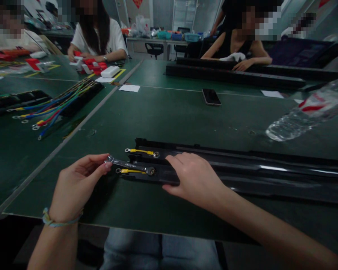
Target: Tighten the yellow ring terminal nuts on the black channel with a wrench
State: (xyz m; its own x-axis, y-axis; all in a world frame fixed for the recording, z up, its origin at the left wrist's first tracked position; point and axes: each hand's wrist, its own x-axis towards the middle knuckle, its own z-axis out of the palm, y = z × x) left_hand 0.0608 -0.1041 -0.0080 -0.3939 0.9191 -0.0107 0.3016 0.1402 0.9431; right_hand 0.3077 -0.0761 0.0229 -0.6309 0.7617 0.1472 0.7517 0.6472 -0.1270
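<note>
Between its thumb and fingers, my left hand (80, 183) pinches the open end of a silver wrench (129, 165). The wrench's ring end sits around a fastener on the nearer black strip (256, 189), over a short yellow cable (132, 171) with a ring lug. My right hand (190, 174) is wrapped over that black strip, just right of the fastener. Behind it lies a second black strip (293, 161), with another yellow cable (141, 151) attached by a screw (156, 154).
A water bottle (307, 108) lies at the right and a phone (211, 96) further back. Coloured cables (59, 105) with lugs are at the left. More black strips (233, 77) lie across the table, where other people sit, one handling red and white parts (87, 65).
</note>
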